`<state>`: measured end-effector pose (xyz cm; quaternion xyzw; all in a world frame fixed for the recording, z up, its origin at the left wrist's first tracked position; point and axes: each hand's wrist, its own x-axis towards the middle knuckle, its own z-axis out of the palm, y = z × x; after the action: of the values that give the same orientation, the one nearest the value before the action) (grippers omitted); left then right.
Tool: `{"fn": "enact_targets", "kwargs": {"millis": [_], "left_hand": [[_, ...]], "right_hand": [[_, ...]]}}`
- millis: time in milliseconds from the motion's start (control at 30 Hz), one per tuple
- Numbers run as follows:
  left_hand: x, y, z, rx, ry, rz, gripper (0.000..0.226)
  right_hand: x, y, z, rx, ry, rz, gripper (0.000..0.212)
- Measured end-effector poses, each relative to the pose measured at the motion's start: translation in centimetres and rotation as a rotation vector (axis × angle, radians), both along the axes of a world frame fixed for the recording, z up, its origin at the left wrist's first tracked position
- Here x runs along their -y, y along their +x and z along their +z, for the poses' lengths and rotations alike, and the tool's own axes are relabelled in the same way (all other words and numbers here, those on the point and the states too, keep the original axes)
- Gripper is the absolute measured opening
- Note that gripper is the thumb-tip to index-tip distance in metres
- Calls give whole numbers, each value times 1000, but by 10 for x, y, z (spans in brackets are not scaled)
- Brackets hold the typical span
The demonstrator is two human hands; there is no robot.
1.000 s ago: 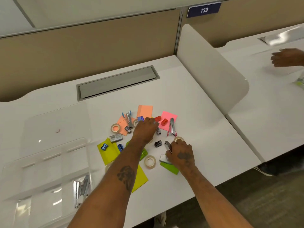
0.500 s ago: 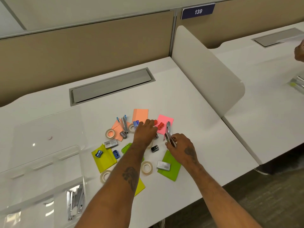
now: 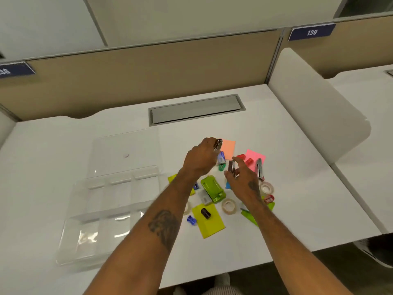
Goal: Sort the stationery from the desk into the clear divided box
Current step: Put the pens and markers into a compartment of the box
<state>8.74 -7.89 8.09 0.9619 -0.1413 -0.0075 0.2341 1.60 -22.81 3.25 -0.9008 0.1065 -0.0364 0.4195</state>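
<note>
Clear plastic makes the box (image 3: pixel 110 209) hard to read. It sits nearest, at the left of the desk (image 3: pixel 297 209), and its dividers show only as glints. I cannot tell what lies in its compartments. Right of it, a black sharpener (image 3: pixel 205 213) rests on a yellow note (image 3: pixel 212 227), with a tape roll (image 3: pixel 229 206) just beside and a green stapler (image 3: pixel 213 189) beyond.

Above the pile, the right hand (image 3: pixel 242 177) pinches a small stapler (image 3: pixel 232 169) between thumb and fingers. Farther on, the left hand (image 3: pixel 202 160) curls round a metal piece (image 3: pixel 218 144). Only its tip shows, so what it is stays unclear.

The small stapler is probably stiff, dense for its size and smooth enough to slip. A hold across its long sides near the middle should serve. The tape looks light. The notes look thin and limp, and are best lifted by an edge.

The arms hide part of the pile, including much of a green note by the right forearm. Farthest lie an orange note (image 3: pixel 228 149) and a pink note (image 3: pixel 256 156), which carries another stapler (image 3: pixel 259 169).
</note>
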Motion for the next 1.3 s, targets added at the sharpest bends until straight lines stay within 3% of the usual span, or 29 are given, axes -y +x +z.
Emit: {"fn": "enact_targets", "kwargs": {"millis": [167,533,900,1100,1300], "left_hand": [[-91,-38,27,11,-76,131,38],[-220,-127,13,-251,-53,323,49],[-221,-152,-18,-420,122,292,53],[-221,-151,-19,-372,236,283,56],[-226,-143,-12,-270,209,249,62]], "right_hand": [[-80,-14,12,-40,51,104,50],[-206,-69,13,-122,147,185,43],[-226,-79,7,-186,-187,251,37],[-219,-72,1,-226,-310,293,48],[-204,-65,3,-173,-384,282,55]]}}
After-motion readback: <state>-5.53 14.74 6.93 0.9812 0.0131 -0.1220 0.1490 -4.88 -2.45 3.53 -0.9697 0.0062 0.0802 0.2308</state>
